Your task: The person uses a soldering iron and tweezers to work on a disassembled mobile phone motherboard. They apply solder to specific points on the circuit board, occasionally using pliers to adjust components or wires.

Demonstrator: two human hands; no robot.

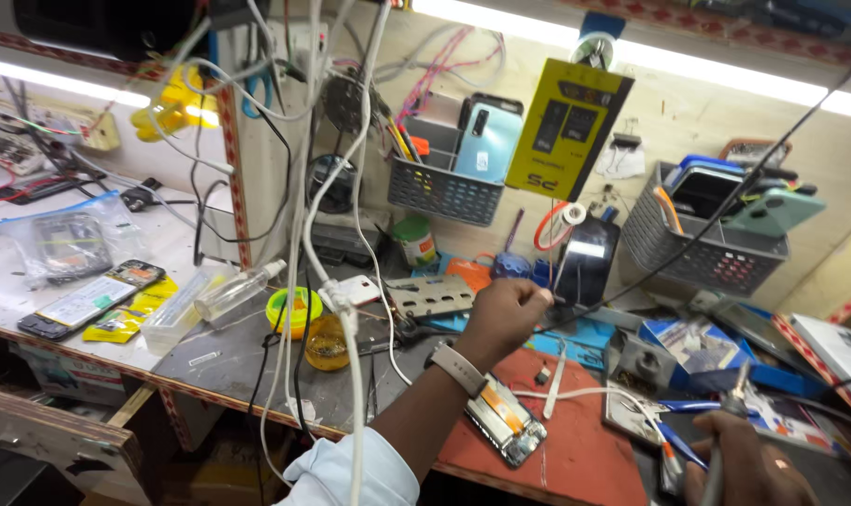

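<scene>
Fingers of left hand (505, 314) pinch a thin wire (558, 251) above the opened phone (505, 422); right hand (748, 464) grips a soldering iron (725, 422), phone lying leftward.

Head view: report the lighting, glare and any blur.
Head view: two bright strip lights along the top blow out to white; the red mat and the opened phone are evenly lit and sharp; the left hand is slightly soft, the right hand is cut by the bottom edge.
</scene>
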